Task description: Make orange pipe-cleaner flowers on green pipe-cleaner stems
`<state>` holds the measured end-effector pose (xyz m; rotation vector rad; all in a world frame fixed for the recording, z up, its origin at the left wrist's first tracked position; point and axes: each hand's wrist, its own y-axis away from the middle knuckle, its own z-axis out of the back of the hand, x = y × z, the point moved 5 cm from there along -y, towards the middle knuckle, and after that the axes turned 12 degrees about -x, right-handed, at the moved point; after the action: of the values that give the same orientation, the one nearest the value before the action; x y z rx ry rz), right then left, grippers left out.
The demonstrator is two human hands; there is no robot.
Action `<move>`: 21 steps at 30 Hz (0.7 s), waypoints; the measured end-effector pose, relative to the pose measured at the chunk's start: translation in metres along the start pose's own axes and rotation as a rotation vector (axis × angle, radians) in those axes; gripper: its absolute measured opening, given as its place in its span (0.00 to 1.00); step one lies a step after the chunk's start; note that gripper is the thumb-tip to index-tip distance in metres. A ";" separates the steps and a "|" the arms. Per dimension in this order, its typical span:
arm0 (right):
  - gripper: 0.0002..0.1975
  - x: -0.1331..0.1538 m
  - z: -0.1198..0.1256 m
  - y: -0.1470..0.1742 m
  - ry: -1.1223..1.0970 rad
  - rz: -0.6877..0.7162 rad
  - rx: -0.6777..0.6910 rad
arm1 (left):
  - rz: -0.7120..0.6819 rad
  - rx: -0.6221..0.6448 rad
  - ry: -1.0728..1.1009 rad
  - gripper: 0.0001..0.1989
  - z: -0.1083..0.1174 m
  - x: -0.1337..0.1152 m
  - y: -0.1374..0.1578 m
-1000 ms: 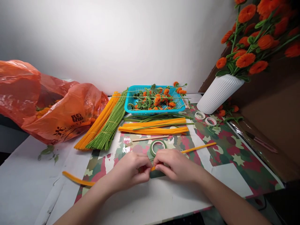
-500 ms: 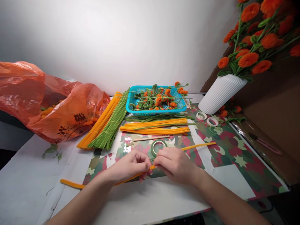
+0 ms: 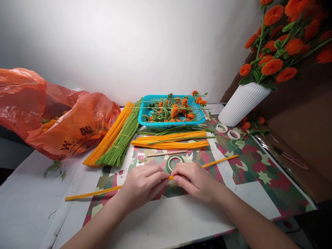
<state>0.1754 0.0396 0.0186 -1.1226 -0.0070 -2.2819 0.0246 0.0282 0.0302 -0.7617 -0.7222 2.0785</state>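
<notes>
Between my two hands runs an orange-yellow pipe cleaner (image 3: 220,160), one end stretching out to the right and the other to the left. My left hand (image 3: 146,181) pinches it near the middle, fingertips pressed together. Close beside, my right hand (image 3: 195,180) also has its fingers closed on it, and only a short bit shows between the fingertips. Whether it is one stem or several joined there, I cannot tell. Just behind my fingers lies a roll of green tape (image 3: 169,162). A thin wooden stick (image 3: 166,153) rests a little farther back.
A blue basket (image 3: 140,117) holds orange pipe-cleaner flowers. Left of it lie orange and green pipe-cleaner bundles (image 3: 120,145) and an orange plastic bag (image 3: 85,114). At right stand a white vase (image 3: 242,103) of flowers, two white tape rolls (image 3: 233,135) and a pink cutter (image 3: 293,159).
My left hand has turned over, its back now facing up, and both hands have shifted slightly away from me. The pipe cleaner's left end has risen and lies straighter.
</notes>
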 end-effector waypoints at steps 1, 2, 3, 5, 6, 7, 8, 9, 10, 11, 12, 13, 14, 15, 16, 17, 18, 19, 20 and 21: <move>0.07 -0.001 0.001 0.000 -0.008 -0.015 0.009 | -0.013 -0.006 -0.013 0.03 0.000 0.000 0.000; 0.08 -0.002 0.001 0.000 -0.014 -0.024 0.015 | -0.025 -0.011 -0.026 0.04 0.001 0.000 0.000; 0.09 -0.003 0.002 -0.001 -0.016 -0.030 0.020 | -0.036 -0.011 -0.040 0.04 0.001 0.000 0.000; 0.09 -0.004 0.001 -0.001 -0.010 -0.034 0.031 | -0.053 -0.006 -0.062 0.06 0.001 -0.001 0.000; 0.08 -0.004 0.001 -0.001 -0.006 -0.031 0.036 | -0.058 0.005 -0.071 0.06 0.000 -0.002 0.000; 0.08 -0.004 0.000 -0.001 0.000 -0.025 0.035 | -0.060 0.024 -0.082 0.07 -0.001 -0.002 0.001; 0.07 -0.004 0.000 -0.001 0.007 -0.012 0.029 | -0.060 0.049 -0.091 0.08 -0.001 -0.002 0.001; 0.07 -0.003 -0.001 -0.001 0.016 0.006 0.020 | -0.057 0.080 -0.096 0.09 -0.003 -0.002 0.001; 0.07 -0.003 -0.001 -0.001 0.029 0.033 0.008 | -0.051 0.110 -0.098 0.10 -0.004 -0.002 0.002; 0.06 -0.002 -0.002 -0.001 0.049 0.068 -0.005 | -0.044 0.138 -0.097 0.11 -0.005 -0.002 0.003; 0.06 -0.002 -0.003 0.000 0.077 0.110 -0.020 | -0.037 0.159 -0.090 0.12 -0.005 -0.002 0.003; 0.06 -0.001 -0.004 0.000 0.110 0.154 -0.034 | -0.029 0.175 -0.080 0.12 -0.006 -0.002 0.004; 0.06 -0.001 -0.005 0.001 0.147 0.197 -0.048 | -0.019 0.190 -0.070 0.12 -0.007 -0.001 0.004; 0.06 -0.001 -0.007 0.001 0.181 0.236 -0.059 | -0.006 0.205 -0.060 0.12 -0.008 -0.001 0.005; 0.06 -0.001 -0.008 0.001 0.210 0.267 -0.065 | 0.010 0.220 -0.050 0.12 -0.009 -0.001 0.005; 0.06 -0.001 -0.010 0.002 0.236 0.290 -0.066 | 0.029 0.237 -0.039 0.13 -0.009 -0.001 0.005; 0.06 -0.001 -0.011 0.002 0.258 0.308 -0.064 | 0.048 0.256 -0.029 0.13 -0.010 -0.001 0.006; 0.07 -0.002 -0.012 0.003 0.280 0.321 -0.058 | 0.068 0.278 -0.018 0.13 -0.011 0.000 0.006; 0.07 -0.002 -0.014 0.003 0.302 0.332 -0.049 | 0.086 0.307 -0.008 0.12 -0.013 0.000 0.007; 0.07 -0.002 -0.015 0.003 0.323 0.340 -0.038 | 0.102 0.345 -0.002 0.12 -0.014 0.000 0.007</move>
<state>0.1673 0.0340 0.0068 -0.6980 0.3298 -2.1316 0.0313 0.0273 0.0157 -0.6110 -0.3163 2.2166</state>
